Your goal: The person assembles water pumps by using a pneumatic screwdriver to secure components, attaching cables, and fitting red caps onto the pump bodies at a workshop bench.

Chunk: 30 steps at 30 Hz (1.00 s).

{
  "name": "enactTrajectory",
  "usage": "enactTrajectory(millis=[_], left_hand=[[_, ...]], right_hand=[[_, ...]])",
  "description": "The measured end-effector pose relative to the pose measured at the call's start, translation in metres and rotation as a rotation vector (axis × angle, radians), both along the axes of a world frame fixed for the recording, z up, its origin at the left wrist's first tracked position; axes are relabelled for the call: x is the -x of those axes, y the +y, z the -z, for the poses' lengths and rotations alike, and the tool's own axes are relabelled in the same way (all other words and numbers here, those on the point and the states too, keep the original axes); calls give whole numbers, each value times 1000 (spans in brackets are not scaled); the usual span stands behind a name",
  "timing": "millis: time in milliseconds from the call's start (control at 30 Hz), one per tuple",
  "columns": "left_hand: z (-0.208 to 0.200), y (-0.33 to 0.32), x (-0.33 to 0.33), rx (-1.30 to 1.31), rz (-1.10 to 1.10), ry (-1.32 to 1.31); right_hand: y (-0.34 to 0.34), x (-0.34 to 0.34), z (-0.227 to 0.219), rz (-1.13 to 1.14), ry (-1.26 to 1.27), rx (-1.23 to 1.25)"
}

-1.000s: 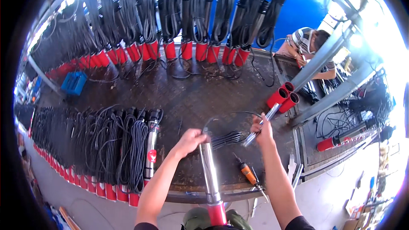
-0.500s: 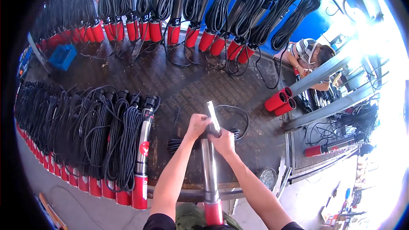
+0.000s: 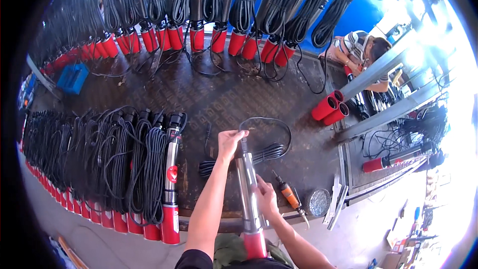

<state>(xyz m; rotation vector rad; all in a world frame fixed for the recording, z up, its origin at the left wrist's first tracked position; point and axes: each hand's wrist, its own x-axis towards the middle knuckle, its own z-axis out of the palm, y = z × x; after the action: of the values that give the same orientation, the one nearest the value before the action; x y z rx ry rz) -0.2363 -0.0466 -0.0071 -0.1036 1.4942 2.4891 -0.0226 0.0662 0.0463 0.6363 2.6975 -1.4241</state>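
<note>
A submersible pump (image 3: pixel 246 182), a shiny steel tube with a red end, leans upright between my forearms against the table edge. At its dark upper end my left hand (image 3: pixel 230 144) is closed in a pinch on the black cable (image 3: pixel 266 119). That cable loops right and joins a bundled coil lying behind the pump. My right hand (image 3: pixel 267 200) lies against the tube's right side, its fingers bent along the metal. A bright edge runs beside the tube there; whether it is a separate strip I cannot tell. An orange-handled power screwdriver (image 3: pixel 289 195) lies right of that hand.
A round dish (image 3: pixel 317 202) of small parts and metal strips (image 3: pixel 334 200) are at the table's right front. Finished-looking pumps with coiled cables (image 3: pixel 149 169) stand left; more line the back. Red cylinders (image 3: pixel 331 109), a blue crate (image 3: pixel 73 78) and a co-worker (image 3: pixel 361 52) are farther off.
The bright metal piece that both hands held above the pump no longer sticks up there. My right hand has moved down along the tube, uncovering the orange screwdriver. The left stays at the top.
</note>
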Motion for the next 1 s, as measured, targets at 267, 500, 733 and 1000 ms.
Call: enactTrajectory(millis=[267, 500, 733, 1000], left_hand=[[1, 1, 4, 49, 41, -1], [-6, -3, -22, 456, -122, 117], [-12, 17, -147, 1071, 207, -342], [-36, 40, -165, 1256, -111, -157]], right_hand=[[-20, 9, -10, -170, 75, -479], [-24, 5, -11, -219, 142, -532], [-17, -2, -9, -230, 163, -447], [196, -85, 10, 146, -78, -602]])
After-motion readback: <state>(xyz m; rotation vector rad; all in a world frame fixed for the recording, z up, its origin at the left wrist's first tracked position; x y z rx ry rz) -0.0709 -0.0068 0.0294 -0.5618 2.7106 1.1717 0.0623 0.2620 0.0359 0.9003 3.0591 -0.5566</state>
